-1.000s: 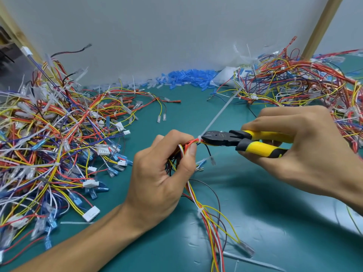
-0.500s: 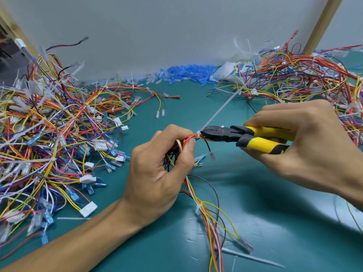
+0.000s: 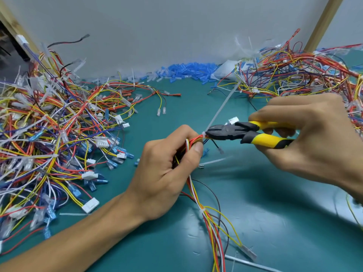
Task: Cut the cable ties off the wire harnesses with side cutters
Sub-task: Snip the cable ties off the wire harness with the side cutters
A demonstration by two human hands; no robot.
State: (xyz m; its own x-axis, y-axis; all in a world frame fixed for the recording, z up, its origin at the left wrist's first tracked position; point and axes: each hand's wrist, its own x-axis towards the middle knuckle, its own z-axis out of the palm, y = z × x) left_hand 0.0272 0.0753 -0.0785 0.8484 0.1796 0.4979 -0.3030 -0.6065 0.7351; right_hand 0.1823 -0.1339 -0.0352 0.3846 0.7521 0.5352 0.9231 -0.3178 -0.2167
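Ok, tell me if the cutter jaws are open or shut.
Shut, or nearly: the side cutters show no jaw gap at the cable tie; the right hand grips both handles.

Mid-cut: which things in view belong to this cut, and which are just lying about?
In use: left hand, held wire harness, its cable tie, side cutters, right hand.
Lying about: left harness pile, right harness pile, blue insulating sleeves, loose cut tie.

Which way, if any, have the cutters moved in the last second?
No, hardly at all: the cutters keep their spot, down and right of the two loose terminals.
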